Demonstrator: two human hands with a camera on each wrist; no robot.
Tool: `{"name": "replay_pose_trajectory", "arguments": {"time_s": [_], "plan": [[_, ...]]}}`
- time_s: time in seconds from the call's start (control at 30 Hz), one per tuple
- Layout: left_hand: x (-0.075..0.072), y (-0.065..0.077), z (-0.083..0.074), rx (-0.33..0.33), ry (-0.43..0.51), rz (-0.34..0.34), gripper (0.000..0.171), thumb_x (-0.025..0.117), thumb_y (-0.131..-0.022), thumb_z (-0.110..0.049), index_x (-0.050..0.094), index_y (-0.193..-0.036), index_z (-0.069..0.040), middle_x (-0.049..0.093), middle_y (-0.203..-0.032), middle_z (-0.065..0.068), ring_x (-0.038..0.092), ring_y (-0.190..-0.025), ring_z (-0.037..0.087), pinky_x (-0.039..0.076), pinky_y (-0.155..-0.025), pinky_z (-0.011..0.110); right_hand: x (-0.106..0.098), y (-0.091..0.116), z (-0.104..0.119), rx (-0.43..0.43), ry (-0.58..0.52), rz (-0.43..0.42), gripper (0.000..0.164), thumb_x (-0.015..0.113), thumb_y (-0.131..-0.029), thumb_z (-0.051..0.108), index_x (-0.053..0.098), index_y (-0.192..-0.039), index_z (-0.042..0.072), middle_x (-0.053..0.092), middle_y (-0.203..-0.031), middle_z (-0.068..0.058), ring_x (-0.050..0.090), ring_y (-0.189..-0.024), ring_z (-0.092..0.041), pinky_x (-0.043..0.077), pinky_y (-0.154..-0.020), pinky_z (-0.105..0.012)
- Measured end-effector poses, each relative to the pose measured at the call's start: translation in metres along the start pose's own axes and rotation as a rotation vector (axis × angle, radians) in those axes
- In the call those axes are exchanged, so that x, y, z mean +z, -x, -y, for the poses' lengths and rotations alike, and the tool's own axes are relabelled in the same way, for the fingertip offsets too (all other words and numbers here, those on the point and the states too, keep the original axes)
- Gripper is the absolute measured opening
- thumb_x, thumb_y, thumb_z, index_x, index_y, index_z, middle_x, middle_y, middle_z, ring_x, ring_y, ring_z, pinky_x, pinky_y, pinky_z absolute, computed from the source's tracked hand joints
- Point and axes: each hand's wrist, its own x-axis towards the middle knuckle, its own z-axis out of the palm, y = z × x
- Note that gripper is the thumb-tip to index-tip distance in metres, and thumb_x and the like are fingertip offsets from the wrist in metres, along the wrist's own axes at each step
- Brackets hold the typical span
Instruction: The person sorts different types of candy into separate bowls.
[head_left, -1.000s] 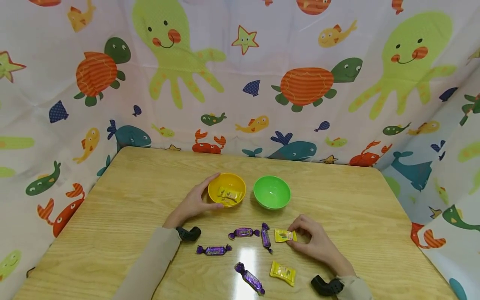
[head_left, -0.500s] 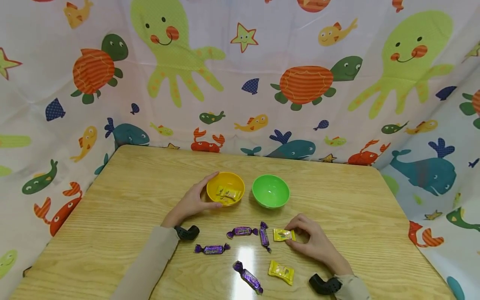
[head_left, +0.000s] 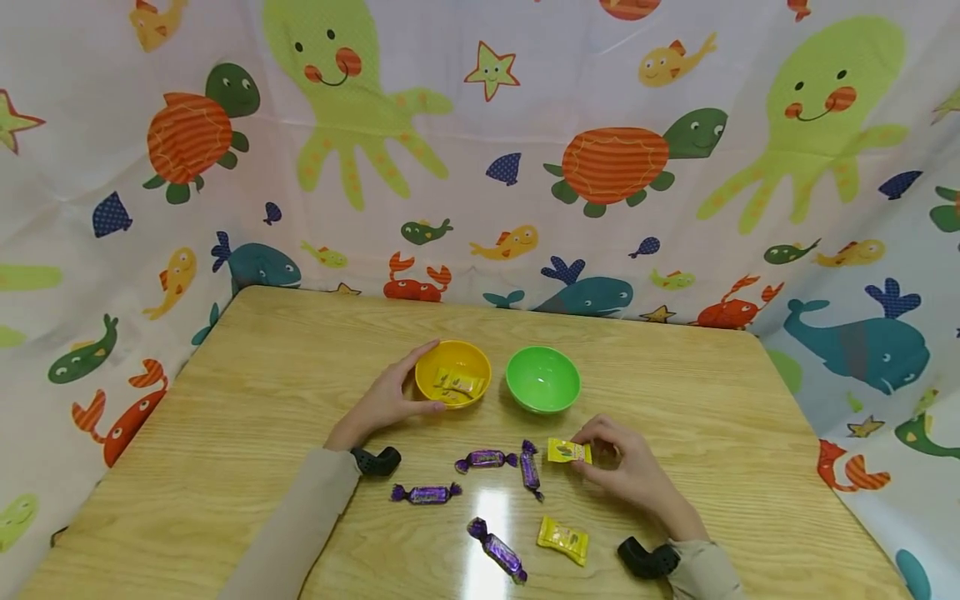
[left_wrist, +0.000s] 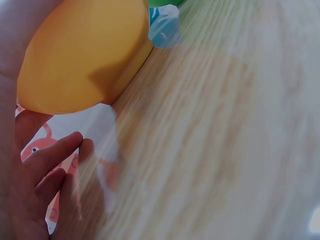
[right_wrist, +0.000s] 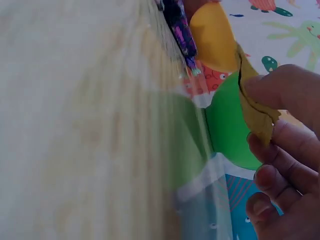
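Yellow pkt (head_left: 563,451) is up off the table (head_left: 720,392) vs 0.5 s ago, in my R hand (head_left: 632,468): thumb + fingers pinching its R end, nearer me than green bowl (head_left: 543,382). L hand (head_left: 384,406) unmoved, thumb & fingers round yellow bowl (head_left: 450,355) w/ more pkts (head_left: 459,383) inside; 4 purple candies (head_left: 428,495) on table.

Left hand (left_wrist: 24,195) — holds yellow bowl (left_wrist: 90,55) | wooden table (left_wrist: 200,150) | green bowl (left_wrist: 164,2) — partly visible
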Motion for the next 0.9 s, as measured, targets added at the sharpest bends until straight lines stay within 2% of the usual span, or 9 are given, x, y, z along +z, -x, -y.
{"name": "replay_pose_trajectory", "arguments": {"time_s": [0.17,0.3,0.47,0.67,0.9], "plan": [[0.001,-0.001,-0.001,0.0,0.006,-0.001,0.101,0.083,-0.078,-0.047,0.026,-0.159,-0.026,0.027,-0.161,0.001,0.023,-0.148,0.026,0.017,-0.12,0.051,-0.005,-0.012,0.006,-0.026,0.048,-0.003,0.033,0.082,-0.069,-0.013,0.069,-0.095,0.001,0.061,-0.087,-0.011,0.049,-0.066,-0.028,0.04,-0.053,-0.036],[0.002,-0.001,0.0,0.012,-0.005,-0.006,0.1,0.083,-0.078,-0.046,0.027,-0.158,-0.026,0.028,-0.161,0.003,0.024,-0.148,0.028,0.018,-0.119,0.053,-0.005,-0.023,-0.004,-0.046,0.071,-0.003,0.033,0.083,-0.069,-0.012,0.07,-0.096,0.003,0.062,-0.088,-0.011,0.049,-0.066,-0.029,0.04,-0.052,-0.037],[0.0,-0.001,0.0,0.023,-0.005,-0.015,0.099,0.083,-0.079,-0.045,0.028,-0.158,-0.026,0.03,-0.16,0.003,0.026,-0.147,0.028,0.019,-0.119,0.053,-0.002,-0.045,-0.014,-0.058,0.086,-0.014,0.032,0.083,-0.073,-0.006,0.07,-0.098,0.009,0.061,-0.09,-0.005,0.047,-0.068,-0.024,0.039,-0.054,-0.036],[0.0,0.0,-0.001,0.006,0.0,-0.006,0.1,0.083,-0.079,-0.046,0.026,-0.158,-0.027,0.028,-0.161,0.003,0.024,-0.148,0.028,0.017,-0.119,0.052,0.004,-0.075,-0.01,0.009,0.094,-0.009,0.021,0.081,-0.082,0.008,0.071,-0.1,0.014,0.057,-0.089,0.003,0.047,-0.071,-0.023,0.04,-0.058,-0.036],[0.001,-0.001,-0.001,-0.007,0.014,0.001,0.1,0.084,-0.078,-0.045,0.026,-0.158,-0.027,0.027,-0.161,-0.001,0.023,-0.148,0.024,0.017,-0.12,0.05,0.022,-0.107,-0.009,0.092,0.126,-0.031,0.017,0.081,-0.081,0.013,0.073,-0.096,0.011,0.056,-0.084,-0.006,0.046,-0.073,-0.023,0.035,-0.06,-0.027]]}}
